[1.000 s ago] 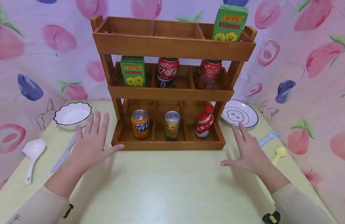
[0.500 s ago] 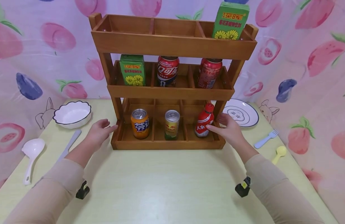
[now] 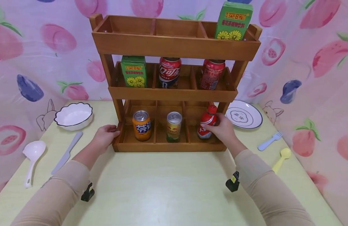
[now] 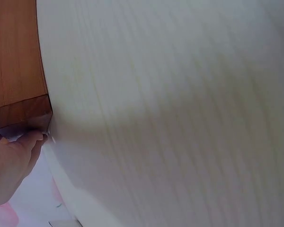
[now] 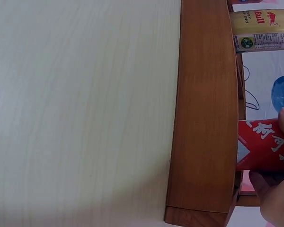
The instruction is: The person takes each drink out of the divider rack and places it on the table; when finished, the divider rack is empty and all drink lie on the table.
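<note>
A three-tier wooden rack [image 3: 162, 147] stands at the back of the table. In its bottom right compartment is a red bottle [image 3: 207, 121] with a red cap. My right hand [image 3: 225, 129] grips that bottle from the right, thumb across its front; the right wrist view shows the thumb and a finger on the red label [image 5: 262, 144]. My left hand [image 3: 105, 138] holds the left end of the bottom tier, and the left wrist view has its fingers at the wooden corner [image 4: 26, 113]. Beside the bottle stand a Red Bull can [image 3: 174, 127] and an orange soda can [image 3: 141, 126].
The middle tier bears a green drink carton [image 3: 133, 72], a cola can [image 3: 169, 72] and a red can [image 3: 211, 75]. Another green carton [image 3: 233, 22] stands on top. Around lie a bowl [image 3: 73, 116], ladle [image 3: 32, 153], knife [image 3: 67, 153], plate [image 3: 248, 116], fork [image 3: 270, 141] and spoon [image 3: 281, 158].
Both hands, spread apart above the table a second ago, have moved inward to the rack. The right has closed around the red bottle; the left has taken hold of the rack's left end.
</note>
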The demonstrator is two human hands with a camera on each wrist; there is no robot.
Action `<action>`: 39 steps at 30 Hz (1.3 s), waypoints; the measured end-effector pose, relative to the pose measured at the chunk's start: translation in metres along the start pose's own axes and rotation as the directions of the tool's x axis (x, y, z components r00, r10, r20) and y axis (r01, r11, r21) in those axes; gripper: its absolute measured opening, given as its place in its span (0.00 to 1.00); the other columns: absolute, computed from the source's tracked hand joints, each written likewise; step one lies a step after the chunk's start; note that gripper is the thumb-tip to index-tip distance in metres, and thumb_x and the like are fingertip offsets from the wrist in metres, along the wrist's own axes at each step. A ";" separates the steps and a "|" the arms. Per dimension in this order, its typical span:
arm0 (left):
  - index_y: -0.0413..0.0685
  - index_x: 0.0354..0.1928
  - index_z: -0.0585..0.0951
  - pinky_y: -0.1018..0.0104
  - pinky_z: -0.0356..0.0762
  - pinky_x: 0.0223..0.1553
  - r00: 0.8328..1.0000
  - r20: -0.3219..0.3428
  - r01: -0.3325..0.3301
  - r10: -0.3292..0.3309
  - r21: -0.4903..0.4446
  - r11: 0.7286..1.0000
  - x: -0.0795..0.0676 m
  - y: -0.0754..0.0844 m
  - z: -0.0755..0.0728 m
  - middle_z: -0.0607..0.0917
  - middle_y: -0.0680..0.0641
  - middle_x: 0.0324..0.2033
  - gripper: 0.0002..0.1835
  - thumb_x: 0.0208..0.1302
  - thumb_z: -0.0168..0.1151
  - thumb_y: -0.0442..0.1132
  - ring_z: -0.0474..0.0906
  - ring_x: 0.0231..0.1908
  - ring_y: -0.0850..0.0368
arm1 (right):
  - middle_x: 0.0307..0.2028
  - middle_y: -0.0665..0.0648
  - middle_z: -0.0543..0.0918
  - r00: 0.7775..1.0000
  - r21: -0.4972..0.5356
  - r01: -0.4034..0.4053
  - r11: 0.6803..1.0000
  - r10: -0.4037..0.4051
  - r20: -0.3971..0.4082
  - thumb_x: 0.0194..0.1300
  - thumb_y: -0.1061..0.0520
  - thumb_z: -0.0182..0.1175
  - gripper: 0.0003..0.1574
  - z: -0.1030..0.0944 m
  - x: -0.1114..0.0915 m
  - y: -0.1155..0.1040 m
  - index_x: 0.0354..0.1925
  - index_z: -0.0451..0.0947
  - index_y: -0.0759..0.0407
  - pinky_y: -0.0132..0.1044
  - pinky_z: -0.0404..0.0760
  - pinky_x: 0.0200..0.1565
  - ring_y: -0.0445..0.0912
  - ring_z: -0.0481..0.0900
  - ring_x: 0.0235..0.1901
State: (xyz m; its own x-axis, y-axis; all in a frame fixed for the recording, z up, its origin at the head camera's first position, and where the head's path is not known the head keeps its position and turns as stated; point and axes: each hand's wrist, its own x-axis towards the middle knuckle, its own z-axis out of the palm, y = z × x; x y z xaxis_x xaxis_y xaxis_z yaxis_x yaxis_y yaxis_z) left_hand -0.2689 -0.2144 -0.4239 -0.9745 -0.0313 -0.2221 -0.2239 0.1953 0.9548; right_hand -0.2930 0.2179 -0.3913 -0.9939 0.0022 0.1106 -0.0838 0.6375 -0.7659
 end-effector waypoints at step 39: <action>0.28 0.61 0.59 0.56 0.62 0.57 1.000 -0.014 0.010 -0.009 0.101 0.995 0.002 0.001 0.002 0.66 0.31 0.54 0.24 0.65 0.47 0.30 0.64 0.52 0.42 | 0.54 0.59 0.68 0.995 0.081 -0.077 0.994 0.071 0.073 0.46 0.41 0.68 0.51 -0.035 -0.122 0.008 0.62 0.56 0.57 0.47 0.73 0.47 0.55 0.66 0.53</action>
State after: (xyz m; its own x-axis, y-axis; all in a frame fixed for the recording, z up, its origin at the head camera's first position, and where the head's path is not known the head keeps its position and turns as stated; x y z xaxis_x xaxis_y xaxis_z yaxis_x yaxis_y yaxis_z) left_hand -0.2710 -0.2120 -0.4234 -0.9726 -0.0468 -0.2279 -0.2315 0.2926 0.9278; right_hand -0.1698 0.2499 -0.3888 -0.9999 -0.0088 0.0090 -0.0124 0.5708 -0.8210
